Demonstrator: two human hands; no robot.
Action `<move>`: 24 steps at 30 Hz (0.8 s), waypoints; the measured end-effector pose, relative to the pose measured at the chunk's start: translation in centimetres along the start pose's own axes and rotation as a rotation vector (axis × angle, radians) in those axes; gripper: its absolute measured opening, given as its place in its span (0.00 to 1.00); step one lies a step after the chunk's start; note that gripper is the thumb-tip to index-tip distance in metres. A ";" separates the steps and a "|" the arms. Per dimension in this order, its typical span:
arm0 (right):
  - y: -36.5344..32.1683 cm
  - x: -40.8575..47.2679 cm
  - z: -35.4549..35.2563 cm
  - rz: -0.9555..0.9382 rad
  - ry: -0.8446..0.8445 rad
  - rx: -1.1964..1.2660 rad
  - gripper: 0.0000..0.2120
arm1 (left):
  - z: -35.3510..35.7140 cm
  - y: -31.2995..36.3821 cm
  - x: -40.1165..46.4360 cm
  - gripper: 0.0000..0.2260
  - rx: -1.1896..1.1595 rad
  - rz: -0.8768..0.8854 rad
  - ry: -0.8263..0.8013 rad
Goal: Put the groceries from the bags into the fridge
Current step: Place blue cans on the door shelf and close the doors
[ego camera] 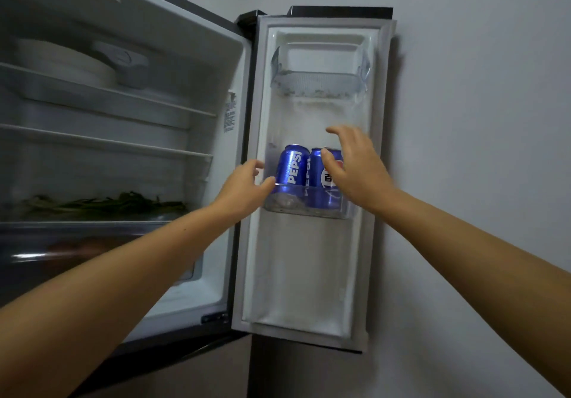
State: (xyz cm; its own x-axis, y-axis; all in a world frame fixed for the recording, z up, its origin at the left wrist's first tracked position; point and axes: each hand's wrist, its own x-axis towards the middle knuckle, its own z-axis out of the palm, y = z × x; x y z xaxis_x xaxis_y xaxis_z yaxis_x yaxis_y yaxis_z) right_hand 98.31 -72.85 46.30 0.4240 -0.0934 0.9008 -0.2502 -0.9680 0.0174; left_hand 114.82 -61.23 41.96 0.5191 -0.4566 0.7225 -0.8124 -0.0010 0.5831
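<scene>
Two blue cola cans (304,175) stand side by side in the open fridge door's middle rack (304,209). My left hand (244,186) and right hand (355,165) hover beside them, fingers loosely spread, holding nothing.

place: home kitchen | fridge (129,138) standing open against a plain wall (479,119) | stacked plates (71,63) and greens (108,204) sitting on its shelves | cans (292,165) standing in the door bin (309,206) | bare arms reaching in
</scene>
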 end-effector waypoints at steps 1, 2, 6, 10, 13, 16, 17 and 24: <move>-1.1 -0.3 0.1 -0.071 0.007 0.018 0.21 | -0.8 -0.3 -0.9 0.17 -0.015 -0.011 0.040; -2.3 -0.8 0.3 -0.134 0.005 0.046 0.21 | -1.6 -0.7 -1.9 0.16 -0.034 -0.024 0.073; -7.7 -4.8 3.5 -0.270 -0.079 0.202 0.19 | -5.4 -4.0 -8.2 0.13 -0.028 -0.132 0.152; -14.1 -9.7 8.5 -0.292 -0.232 0.362 0.21 | -11.0 -8.0 -16.2 0.09 0.218 -0.159 0.202; -20.6 -12.1 11.8 -0.326 -0.341 0.483 0.18 | -17.6 -10.0 -21.2 0.11 0.426 -0.182 0.217; -28.4 -13.2 13.6 -0.417 -0.393 0.599 0.15 | -25.7 -10.7 -24.5 0.11 0.583 -0.170 0.294; -31.2 -13.3 13.7 -0.458 -0.394 0.635 0.15 | -28.5 -10.3 -25.2 0.12 0.638 -0.149 0.325; -51.0 -13.3 13.3 -0.825 -0.294 0.756 0.18 | -46.2 -4.9 -28.5 0.18 1.083 0.095 0.556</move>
State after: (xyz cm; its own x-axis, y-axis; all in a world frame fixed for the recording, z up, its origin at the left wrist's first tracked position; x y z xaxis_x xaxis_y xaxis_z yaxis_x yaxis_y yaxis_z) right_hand 117.03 -25.34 27.60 0.4267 0.6775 0.5991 0.7394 -0.6428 0.2003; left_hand 116.27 -7.12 35.63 0.2729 -0.0527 0.9606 -0.5166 -0.8504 0.1001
